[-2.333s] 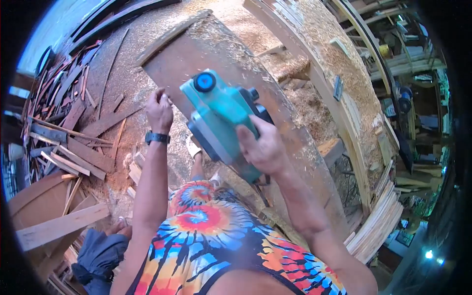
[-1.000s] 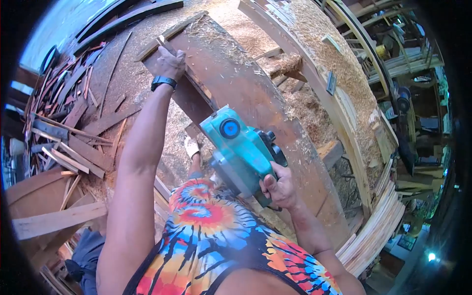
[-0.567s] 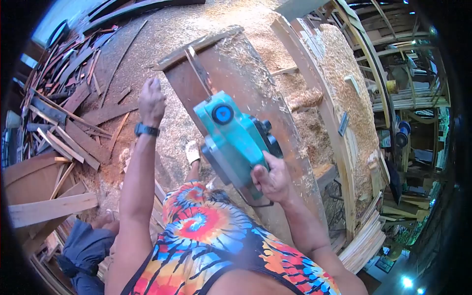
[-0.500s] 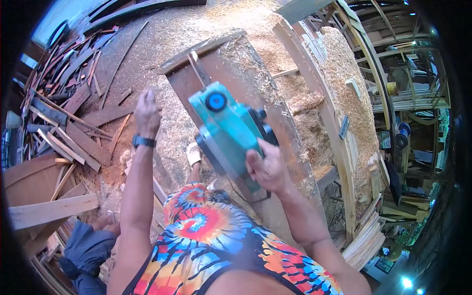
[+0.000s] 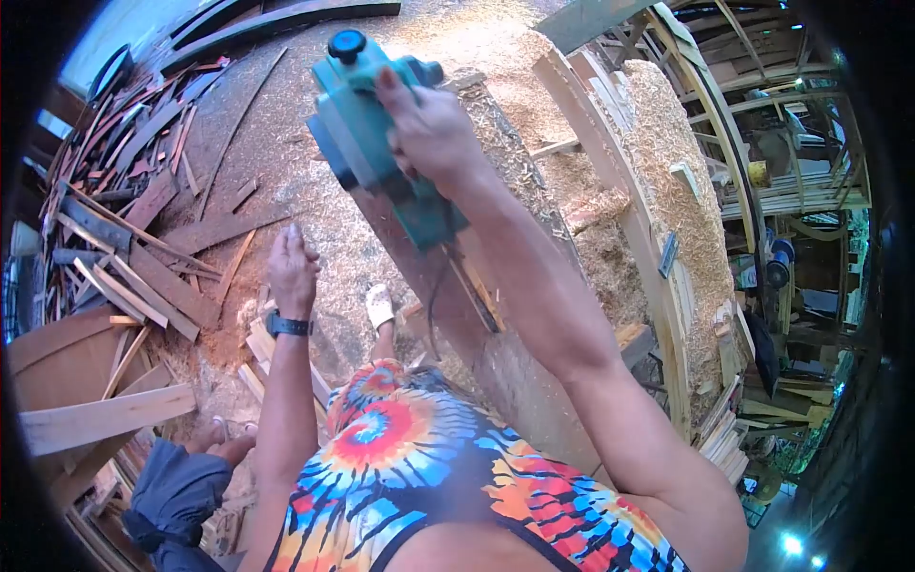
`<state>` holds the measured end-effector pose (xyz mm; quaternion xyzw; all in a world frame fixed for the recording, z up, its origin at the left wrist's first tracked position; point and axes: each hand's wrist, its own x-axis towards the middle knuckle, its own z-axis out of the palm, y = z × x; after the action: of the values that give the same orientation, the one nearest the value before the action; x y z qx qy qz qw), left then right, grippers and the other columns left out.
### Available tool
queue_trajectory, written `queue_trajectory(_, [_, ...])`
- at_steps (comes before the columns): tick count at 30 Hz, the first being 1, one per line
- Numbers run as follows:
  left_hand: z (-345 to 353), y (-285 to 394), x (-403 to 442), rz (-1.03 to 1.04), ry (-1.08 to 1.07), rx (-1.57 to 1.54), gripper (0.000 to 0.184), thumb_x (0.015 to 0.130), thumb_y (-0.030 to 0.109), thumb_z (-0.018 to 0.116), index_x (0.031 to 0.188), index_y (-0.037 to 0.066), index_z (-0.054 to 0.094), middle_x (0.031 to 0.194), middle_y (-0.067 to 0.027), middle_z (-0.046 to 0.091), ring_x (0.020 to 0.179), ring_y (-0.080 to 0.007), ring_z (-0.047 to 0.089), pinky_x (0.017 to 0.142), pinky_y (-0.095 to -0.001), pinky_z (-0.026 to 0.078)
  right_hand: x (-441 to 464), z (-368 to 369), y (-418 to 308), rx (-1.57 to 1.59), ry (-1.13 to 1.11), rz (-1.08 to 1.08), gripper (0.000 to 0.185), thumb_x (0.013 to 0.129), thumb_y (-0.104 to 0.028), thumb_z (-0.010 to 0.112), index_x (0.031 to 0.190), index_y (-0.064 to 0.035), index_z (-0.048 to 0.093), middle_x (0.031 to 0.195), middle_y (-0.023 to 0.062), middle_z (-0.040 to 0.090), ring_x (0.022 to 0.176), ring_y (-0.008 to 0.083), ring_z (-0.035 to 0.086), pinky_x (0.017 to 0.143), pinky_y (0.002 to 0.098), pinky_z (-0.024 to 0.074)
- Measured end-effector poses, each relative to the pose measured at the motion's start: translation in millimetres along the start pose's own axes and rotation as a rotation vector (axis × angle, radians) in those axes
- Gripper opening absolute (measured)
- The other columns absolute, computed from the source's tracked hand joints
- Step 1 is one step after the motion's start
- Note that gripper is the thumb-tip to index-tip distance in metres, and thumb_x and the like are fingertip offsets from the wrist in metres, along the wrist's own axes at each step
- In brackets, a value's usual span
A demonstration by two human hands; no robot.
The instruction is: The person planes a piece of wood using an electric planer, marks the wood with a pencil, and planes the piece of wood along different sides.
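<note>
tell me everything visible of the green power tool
The power tool looks like teal plastic, blurred, with a round dark knob at its far end. It points away from the person, over the board. The right hand grips its top; a wood strip shows at its near end. Its underside is hidden.

Around a long, straight, pale wooden beam (image 5: 658, 296)

On the beam lies a small grey-blue rectangular block (image 5: 669, 255); along its right side spreads a heap of curly straw-coloured wood shavings (image 5: 658, 124), with a short pale offcut (image 5: 684, 178) on it. Farther right of the beam is a yellow cylinder (image 5: 759, 173); beside the beam's near end, a stack of thin pale wooden strips (image 5: 724, 448). Well to the beam's left are a jumbled pile of dark reddish-brown scrap slats (image 5: 143, 181), a broad brown wooden panel (image 5: 62, 353) overlapped by a pale plank (image 5: 105, 418), and another person in blue-grey shorts (image 5: 181, 491).
</note>
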<state>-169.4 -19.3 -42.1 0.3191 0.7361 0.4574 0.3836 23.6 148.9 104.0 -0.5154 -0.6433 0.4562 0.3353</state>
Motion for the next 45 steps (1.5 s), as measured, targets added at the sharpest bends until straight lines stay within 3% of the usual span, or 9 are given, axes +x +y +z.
queue_trajectory(3, [24,8,13,0.114,-0.008,-0.033,0.039,0.107,0.038,0.050,0.104,0.003,0.066,0.071,-0.0024,0.061,0.065,-0.0086,0.059,0.058,-0.0244,0.049,-92,-43,-21,0.161,-0.098,0.165,0.055,0.104,-0.054,0.051,0.088,-0.0032,0.063,0.059,-0.0019,0.050,0.055,0.0057,0.049,0.049,0.0278,0.0381])
queue_trajectory(6, [54,39,25,0.131,-0.081,-0.075,0.041,0.105,0.040,0.055,0.102,0.002,0.070,0.073,-0.0050,0.065,0.065,-0.0121,0.061,0.060,-0.0292,0.050,-186,-82,4,0.102,-0.115,0.148,0.059,0.103,-0.059,0.049,0.095,-0.0025,0.061,0.064,-0.0033,0.052,0.060,0.0056,0.047,0.051,0.0275,0.0383])
queue_trajectory(10, [93,66,48,0.243,-0.179,0.212,0.051,0.094,0.052,0.067,0.093,0.002,0.076,0.079,-0.0102,0.072,0.071,-0.0185,0.067,0.066,-0.0342,0.053,-317,-122,24,0.020,-0.104,0.407,0.071,0.093,-0.072,0.054,0.099,-0.0015,0.062,0.065,0.0031,0.058,0.060,0.0118,0.058,0.054,0.0307,0.0449])
queue_trajectory(13, [110,88,50,0.188,-0.255,0.354,0.057,0.084,0.060,0.074,0.092,0.004,0.080,0.082,-0.0133,0.075,0.077,-0.0215,0.071,0.072,-0.0320,0.054,-381,-138,38,-0.048,-0.059,0.366,0.081,0.084,-0.082,0.055,0.094,-0.0011,0.060,0.063,-0.0008,0.057,0.051,0.0090,0.054,0.046,0.0268,0.0416])
queue_trajectory(17, [113,80,57,0.204,-0.254,0.379,0.056,0.086,0.060,0.072,0.089,0.005,0.079,0.069,-0.0094,0.070,0.063,-0.0181,0.064,0.062,-0.0361,0.048,-419,-142,52,-0.119,-0.060,0.334,0.078,0.084,-0.083,0.055,0.081,-0.0049,0.057,0.061,0.0001,0.057,0.051,0.0120,0.057,0.047,0.0309,0.0426])
queue_trajectory(25, [107,80,54,0.257,-0.209,0.396,0.057,0.092,0.057,0.068,0.084,0.001,0.076,0.067,-0.0090,0.067,0.065,-0.0144,0.062,0.061,-0.0334,0.047,-348,-118,28,-0.040,-0.050,0.295,0.070,0.088,-0.075,0.060,0.082,-0.0053,0.057,0.063,0.0027,0.058,0.054,0.0174,0.059,0.053,0.0331,0.0455])
queue_trajectory(28, [92,67,63,0.200,-0.210,0.321,0.056,0.099,0.052,0.062,0.089,-0.001,0.075,0.070,-0.0059,0.066,0.066,-0.0104,0.060,0.061,-0.0285,0.047,-307,-107,30,-0.097,-0.079,0.233,0.070,0.089,-0.068,0.064,0.097,0.0009,0.063,0.073,0.0174,0.064,0.070,0.0272,0.070,0.062,0.0391,0.0514])
queue_trajectory(39, [-9,14,43,0.005,-0.064,0.019,0.050,0.105,0.044,0.057,0.096,-0.002,0.072,0.076,-0.0032,0.066,0.066,-0.0091,0.059,0.061,-0.0262,0.049,-49,-20,-2,-0.187,0.095,-0.030,0.058,0.094,-0.062,0.061,0.090,-0.0052,0.073,0.078,0.0240,0.068,0.075,0.0420,0.068,0.065,0.0458,0.0528])
queue_trajectory(45, [-16,34,16,0.021,-0.077,-0.029,0.047,0.106,0.040,0.056,0.098,-0.003,0.072,0.076,-0.0027,0.065,0.067,-0.0081,0.058,0.061,-0.0239,0.048,17,4,-1,-0.133,0.086,-0.014,0.072,0.093,-0.069,0.055,0.085,0.0006,0.072,0.078,0.0235,0.070,0.080,0.0381,0.072,0.072,0.0431,0.0555])
